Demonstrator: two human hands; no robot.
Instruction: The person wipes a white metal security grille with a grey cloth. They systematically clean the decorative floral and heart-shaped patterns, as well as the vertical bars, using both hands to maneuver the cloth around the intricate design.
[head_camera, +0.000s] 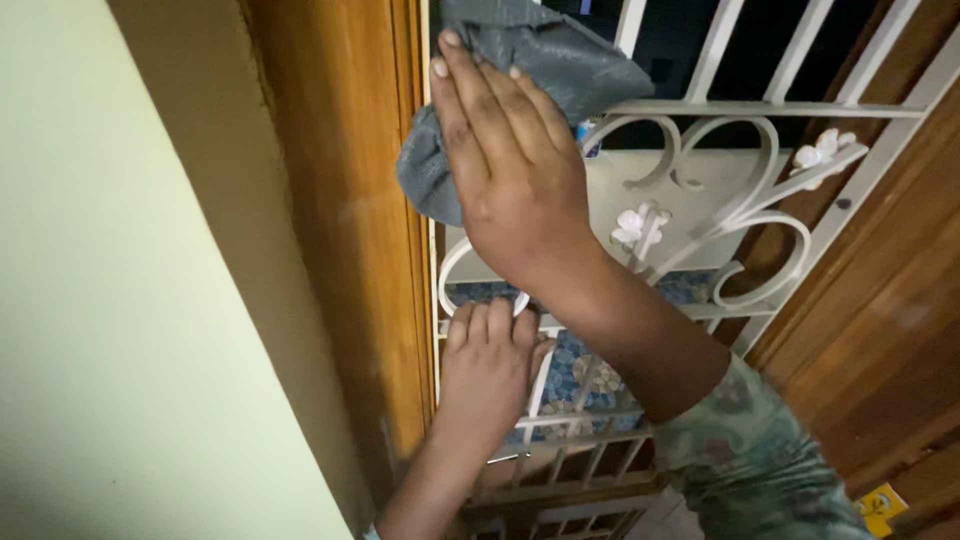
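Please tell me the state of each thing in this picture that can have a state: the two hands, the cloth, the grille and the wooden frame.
right hand: flat, fingers spread, pressing the grey cloth against the grille.
left hand: fingers curled around a lower curl of the grille.
grey cloth: crumpled, partly under the right hand.
white metal grille: fixed in the frame, with scrolls and small flowers.
wooden frame: upright, varnished.

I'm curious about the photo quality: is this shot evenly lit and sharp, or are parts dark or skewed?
Head view: warm indoor light falls on the right hand, the grey cloth and the white window grille; beyond the bars it is nearly black; the left hand sits in softer shade; the green wall dims toward the bottom; the frame is tilted and slightly soft.
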